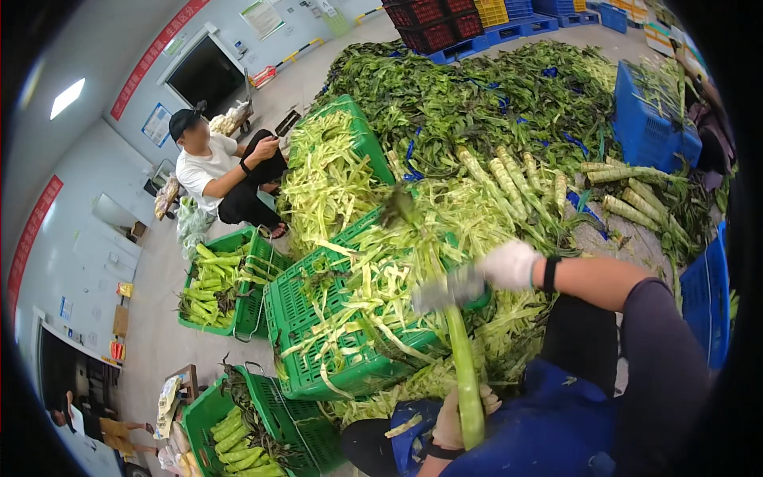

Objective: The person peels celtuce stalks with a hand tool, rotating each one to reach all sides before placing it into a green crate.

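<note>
Left hand [455,413] clamps green stalk [465,374] at its base; gloved right hand [497,270], blurred, grips higher up. Green crate [318,374] of peelings just beyond; red banner sign [155,52] on far wall.

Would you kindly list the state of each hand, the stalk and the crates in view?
Left hand: gloved, gripping the stalk's lower end.
Right hand: gloved, holding a blurred blade against the stalk.
Stalk: long, green, held upright.
Middle green crate: tipped, draped with peelings.
Lower green crate: holds peeled stalks.
</note>
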`<control>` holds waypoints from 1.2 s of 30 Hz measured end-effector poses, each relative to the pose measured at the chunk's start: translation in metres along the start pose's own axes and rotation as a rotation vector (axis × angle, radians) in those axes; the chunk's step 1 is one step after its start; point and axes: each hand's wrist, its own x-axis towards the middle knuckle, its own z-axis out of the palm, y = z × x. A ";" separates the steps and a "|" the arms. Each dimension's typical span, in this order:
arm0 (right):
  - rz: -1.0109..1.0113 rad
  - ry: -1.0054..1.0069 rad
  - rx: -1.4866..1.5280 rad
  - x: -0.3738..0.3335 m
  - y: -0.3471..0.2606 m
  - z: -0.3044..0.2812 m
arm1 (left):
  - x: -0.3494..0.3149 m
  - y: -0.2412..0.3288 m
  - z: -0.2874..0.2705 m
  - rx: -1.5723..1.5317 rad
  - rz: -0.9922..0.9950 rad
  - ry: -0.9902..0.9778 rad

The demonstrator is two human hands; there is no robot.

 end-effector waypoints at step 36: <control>0.582 0.347 1.738 0.033 0.051 -0.016 | -0.039 0.034 0.006 0.608 0.218 0.132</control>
